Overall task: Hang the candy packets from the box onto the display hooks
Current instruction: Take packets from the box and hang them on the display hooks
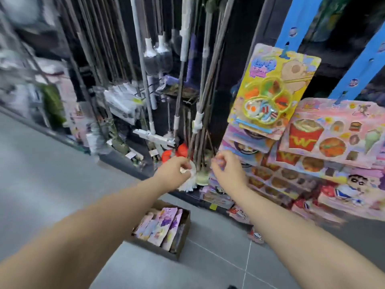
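A brown cardboard box (pixel 180 245) stands on the floor below my arms, with several pink and purple candy packets (pixel 166 226) upright in it. On the right, blue display strips (pixel 291 24) carry hanging packets (pixel 275 94) in overlapping rows. Both arms reach forward over the box. My left hand (pixel 175 171) is curled in front of a white mop head, and I see nothing in it. My right hand (pixel 228 170) has its fingers curled at the left edge of the lower rows, pinching a blurred purple packet edge (pixel 217 162).
Mop and broom poles (pixel 193 90) lean in a dark rack straight ahead, their white mop heads (pixel 190 180) near the floor. More goods crowd the blurred shelves on the left (pixel 52 97). Grey tiled floor (pixel 52 184) lies around the box.
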